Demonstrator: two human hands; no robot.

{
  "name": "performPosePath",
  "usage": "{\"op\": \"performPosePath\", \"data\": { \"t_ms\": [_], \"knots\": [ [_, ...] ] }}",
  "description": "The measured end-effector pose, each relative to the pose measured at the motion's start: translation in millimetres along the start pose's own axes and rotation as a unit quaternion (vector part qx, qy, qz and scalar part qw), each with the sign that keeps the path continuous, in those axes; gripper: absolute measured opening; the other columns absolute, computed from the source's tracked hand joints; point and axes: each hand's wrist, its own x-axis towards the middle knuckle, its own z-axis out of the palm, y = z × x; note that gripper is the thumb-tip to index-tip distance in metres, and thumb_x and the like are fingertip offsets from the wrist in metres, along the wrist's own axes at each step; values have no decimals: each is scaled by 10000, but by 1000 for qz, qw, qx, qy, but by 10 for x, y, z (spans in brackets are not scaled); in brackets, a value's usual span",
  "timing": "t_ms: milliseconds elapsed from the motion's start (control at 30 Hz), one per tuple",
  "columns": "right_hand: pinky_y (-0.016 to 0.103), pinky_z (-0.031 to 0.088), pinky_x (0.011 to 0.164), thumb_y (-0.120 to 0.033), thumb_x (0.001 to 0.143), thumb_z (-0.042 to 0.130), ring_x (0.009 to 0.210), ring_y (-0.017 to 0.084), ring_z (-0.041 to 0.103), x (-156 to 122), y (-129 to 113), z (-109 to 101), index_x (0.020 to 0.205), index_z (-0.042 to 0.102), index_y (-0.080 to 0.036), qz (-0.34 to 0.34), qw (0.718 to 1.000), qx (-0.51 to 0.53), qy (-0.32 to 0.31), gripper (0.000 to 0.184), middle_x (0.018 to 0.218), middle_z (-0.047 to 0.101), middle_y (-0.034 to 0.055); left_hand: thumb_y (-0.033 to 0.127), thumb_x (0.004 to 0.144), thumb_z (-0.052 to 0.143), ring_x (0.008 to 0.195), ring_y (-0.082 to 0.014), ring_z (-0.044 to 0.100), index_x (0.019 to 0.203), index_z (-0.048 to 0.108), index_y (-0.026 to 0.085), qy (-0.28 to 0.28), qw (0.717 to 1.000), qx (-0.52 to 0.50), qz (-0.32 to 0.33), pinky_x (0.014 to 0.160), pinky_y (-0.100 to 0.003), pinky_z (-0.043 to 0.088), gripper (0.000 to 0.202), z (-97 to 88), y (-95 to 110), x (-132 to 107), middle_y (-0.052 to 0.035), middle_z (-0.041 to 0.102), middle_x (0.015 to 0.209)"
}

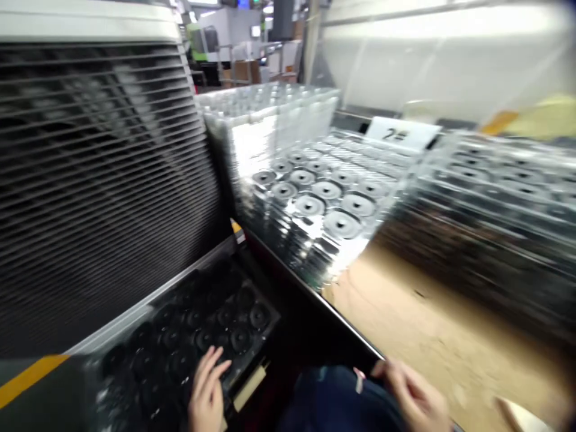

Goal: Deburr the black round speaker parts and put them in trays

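Note:
My left hand [207, 390] lies with spread fingers over a black tray [265, 306] of dark round disc-shaped parts, touching the parts near the tray's lower edge. Nothing shows in its grip. My right hand [411, 393] hangs at the bottom of the view, just below a metal-edged table rim [324, 303], with its fingers loosely apart and empty. Beside it is a dark blue garment [342, 402], probably my own clothing. The picture is motion-blurred, and the wrists are out of view.
A stack of clear plastic trays [310, 204] holding round grey parts stands on a tan board [432, 318], with a further stack [495, 192] to the right. A white "2#" card [400, 133] stands behind them. A large black louvered panel [99, 180] fills the left side.

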Motion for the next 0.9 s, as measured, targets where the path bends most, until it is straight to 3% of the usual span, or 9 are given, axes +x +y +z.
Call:
{"op": "performPosePath", "data": {
  "t_ms": [167, 233, 333, 433, 533, 600, 700, 767, 900],
  "knots": [
    [173, 425, 524, -307, 931, 374, 505, 95, 565, 63, -187, 29, 597, 588, -193, -102, 991, -25, -79, 413, 549, 600, -20, 34, 790, 460, 992, -170, 653, 894, 677, 275, -94, 933, -237, 255, 885, -352, 539, 341, 799, 1032, 908, 2, 739, 973],
    [158, 413, 532, -255, 905, 422, 522, 84, 571, 67, -180, -101, 639, 615, -201, -133, 986, -48, -88, 333, 575, 624, -31, 28, 785, 483, 985, -160, 652, 977, 650, 254, -102, 899, -302, 301, 868, -326, 547, 340, 1013, 1453, 1272, -23, 739, 975],
    [164, 393, 522, -232, 878, 456, 524, 82, 561, 77, -125, -513, 681, 643, -215, -156, 982, -93, -57, 272, 579, 633, -36, -21, 786, 449, 1027, -153, 631, 1073, 597, 238, -120, 875, -362, 299, 864, -316, 546, 414, 1302, 2062, 1640, -65, 710, 1054],
    [209, 401, 568, -235, 877, 452, 591, 111, 567, 124, 4, -1206, 776, 672, -239, -134, 977, -162, 31, 242, 628, 646, -20, -19, 799, 400, 988, -155, 656, 1021, 618, 208, -182, 869, -375, 266, 851, -304, 559, 385, 1648, 2500, 1729, -75, 715, 1036],
    [308, 424, 742, -225, 893, 422, 788, 166, 589, 151, 269, -2110, 967, 660, -237, -49, 950, -253, 176, 250, 846, 683, 37, 19, 792, 391, 853, -192, 705, 852, 664, 172, -232, 877, -356, 226, 754, -328, 596, 319, 1993, 2652, 1639, -91, 744, 916],
    [413, 376, 891, -194, 887, 427, 1008, 236, 540, 129, 526, -2728, 1169, 580, -169, 45, 900, -320, 291, 322, 1077, 628, 122, 61, 790, 419, 838, -221, 710, 808, 676, 174, -254, 880, -343, 208, 728, -365, 603, 282, 2140, 2625, 1574, -99, 747, 903],
    [580, 207, 995, -231, 811, 589, 1297, 407, 223, 36, 979, -3516, 1389, 345, -77, 182, 808, -402, 391, 646, 1424, 271, 257, 132, 785, 457, 829, -223, 712, 821, 696, 206, -281, 871, -346, 207, 722, -362, 603, 253, 2206, 2528, 1542, -75, 755, 885],
    [634, 145, 1010, -290, 787, 646, 1328, 431, 141, -57, 1281, -3890, 1400, 326, -116, 254, 765, -428, 409, 713, 1473, 174, 236, 170, 777, 475, 816, -217, 714, 802, 706, 228, -292, 865, -350, 209, 718, -342, 602, 240, 2197, 2490, 1548, -59, 758, 872],
    [506, 376, 962, -331, 939, 437, 1183, 243, 468, -269, 1708, -4231, 1218, 512, -175, 324, 748, -425, 393, 329, 1300, 472, 94, 202, 770, 493, 802, -218, 715, 783, 713, 243, -302, 866, -343, 201, 710, -337, 602, 225, 2196, 2511, 1551, -52, 760, 855]
  ]
}}
